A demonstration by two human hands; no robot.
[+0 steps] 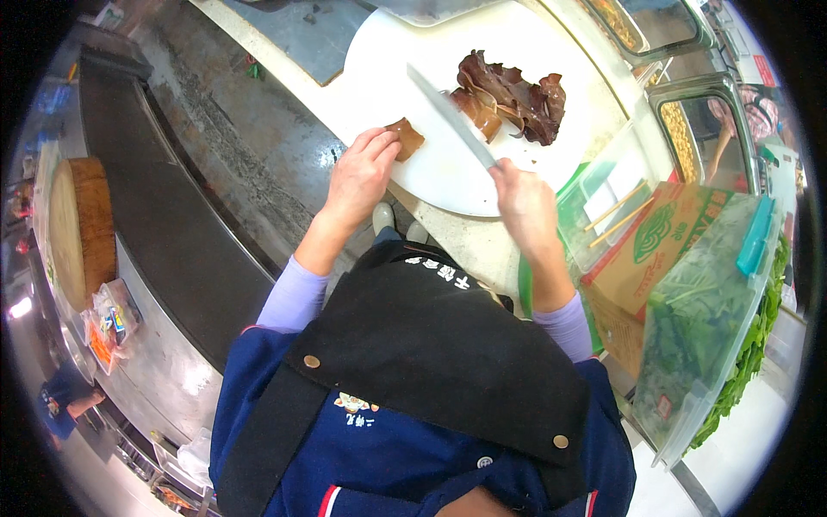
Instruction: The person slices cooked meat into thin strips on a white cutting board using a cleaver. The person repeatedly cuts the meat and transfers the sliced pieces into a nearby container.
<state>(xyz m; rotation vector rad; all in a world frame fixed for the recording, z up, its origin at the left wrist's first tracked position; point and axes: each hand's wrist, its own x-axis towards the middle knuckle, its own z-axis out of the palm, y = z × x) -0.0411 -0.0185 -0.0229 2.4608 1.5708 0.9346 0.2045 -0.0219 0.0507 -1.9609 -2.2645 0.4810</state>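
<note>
My right hand [524,200] grips a long-bladed knife [452,119], its blade slanting up and left over a round white cutting board [446,184]. At the board's left edge, the fingers of my left hand [365,165] hold a flat brown piece of wood ear fungus [407,139]. Right of the blade lies a pile of dark, ruffled wood ear fungus [517,97], with a lighter brown folded piece [478,115] at its near left end, next to the blade. The knife does not touch the piece in my left hand.
Right of the board stand a clear plastic container [601,194] with wooden chopsticks [620,223], a printed cardboard box [678,220] and a clear bin [704,323] by leafy greens. A thick round wooden block [97,226] rests at far left. People [68,400] are at both sides.
</note>
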